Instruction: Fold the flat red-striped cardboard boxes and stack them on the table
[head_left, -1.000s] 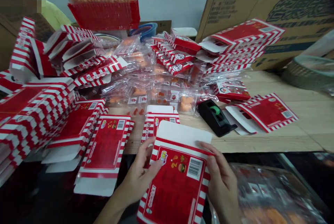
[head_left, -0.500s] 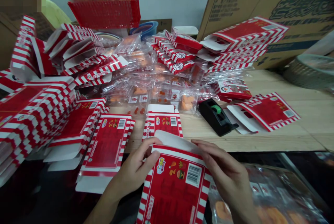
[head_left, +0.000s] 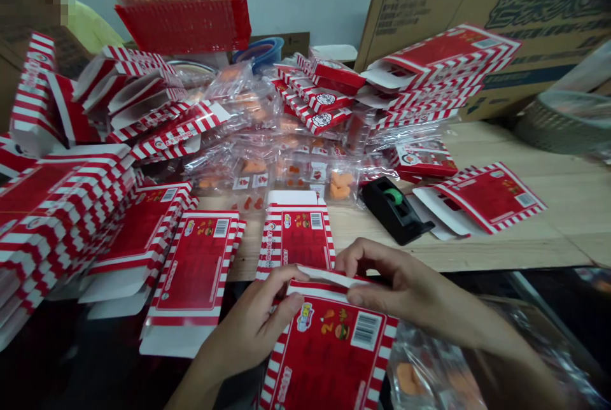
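1. Red-and-white box (head_left: 329, 353): held flat between both hands, printed barcode face up, at the near edge of the table (head_left: 525, 241); its lower end runs out of view.
2. Right hand (head_left: 405, 295): closed narrowly on the box's top edge; fingers curl over the top flap (head_left: 329, 276), thumb tip on the printed face.
3. Left hand (head_left: 248, 333): clamped on the upper left corner; thumb on top, fingers beneath.
4. Progress, judged: the white top flap is bent over almost level with the top edge, so the fold appears nearly complete; whether it is tucked cannot be told; no tape shows on it; the state of the bottom end cannot be told.
5. Brown carton (head_left: 477, 9): far beyond the grip, to the right; well apart.
6. Flat box stacks (head_left: 57, 206): left of the grip and beyond it; near, not touching.
7. Sachet heap (head_left: 267, 162): clear packets with orange contents, straight beyond the grip.
8. Sachet bag (head_left: 429, 372): under the right forearm, just beside the held box; it crowds the right side.
9. Flat box (head_left: 296, 235): just beyond the fingertips; the nearest obstruction.
10. Tape dispenser (head_left: 396, 209): beyond the grip, slightly right; nothing lies between it and the right hand.
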### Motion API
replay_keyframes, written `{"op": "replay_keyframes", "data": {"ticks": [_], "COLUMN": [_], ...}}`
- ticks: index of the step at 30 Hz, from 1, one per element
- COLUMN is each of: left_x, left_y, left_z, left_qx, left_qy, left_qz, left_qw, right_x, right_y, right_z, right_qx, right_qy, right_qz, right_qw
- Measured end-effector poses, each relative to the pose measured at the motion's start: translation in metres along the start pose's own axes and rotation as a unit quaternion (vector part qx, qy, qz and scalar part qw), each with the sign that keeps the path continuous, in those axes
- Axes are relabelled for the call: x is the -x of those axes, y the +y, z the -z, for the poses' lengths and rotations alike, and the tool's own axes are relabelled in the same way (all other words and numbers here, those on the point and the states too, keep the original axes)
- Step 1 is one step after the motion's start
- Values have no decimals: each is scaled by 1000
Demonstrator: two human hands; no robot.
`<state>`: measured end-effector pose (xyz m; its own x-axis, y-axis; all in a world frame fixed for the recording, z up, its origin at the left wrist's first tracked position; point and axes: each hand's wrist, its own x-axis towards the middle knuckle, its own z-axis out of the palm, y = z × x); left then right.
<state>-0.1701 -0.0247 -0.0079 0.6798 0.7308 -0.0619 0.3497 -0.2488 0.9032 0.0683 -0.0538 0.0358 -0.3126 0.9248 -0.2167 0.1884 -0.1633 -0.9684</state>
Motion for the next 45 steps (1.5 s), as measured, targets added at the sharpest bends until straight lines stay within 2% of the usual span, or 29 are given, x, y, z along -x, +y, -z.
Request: {"op": "replay_keyframes", "data": {"ticks": [6,10,13,16,18,21,24,27,30,32,37,40,45], "left_x": [2,2,2,4,5,6,7,6,6,7,6,1,-1], "left_y": [-1,-1,-3,-4,-4,-3,-1,2,5,9,15,16,10], "left_z": [3,0,-6,-11,-13,-12,-9,-8,-10,-13,-25,-31,-31], "left_qx": [-1,1,45,139,156,79,-4,-51,-82,-93,-88,-77,-66], "left_qy": [-6,-6,10,12,10,18,12,-6,2,8,-10,5,44], "left_qz": [-1,-19,-7,19,24,11,-1,-27,-44,-37,-35,-30,10], "left_qw": [1000,1000,999,990,987,997,1000,998,996,995,995,997,997], "right_x": [-5,-5,-5,-6,-6,-5,-3,-2,-1,-2,-7,-9,-6], "right_y": [5,3,2,1,1,3,6,5,1,0,11,15,3], "right_z": [-8,-9,-10,-10,-8,-3,2,3,4,9,22,18,5], "right_qx": [-11,57,142,194,170,97,51,68,113,105,11,37,99], "right_qy": [83,109,122,116,96,48,27,19,8,-13,-59,-57,-34], "right_qz": [-5,14,75,147,162,141,123,129,141,136,114,117,148], "right_qw": [996,992,979,963,967,984,991,989,984,985,992,991,983]}}
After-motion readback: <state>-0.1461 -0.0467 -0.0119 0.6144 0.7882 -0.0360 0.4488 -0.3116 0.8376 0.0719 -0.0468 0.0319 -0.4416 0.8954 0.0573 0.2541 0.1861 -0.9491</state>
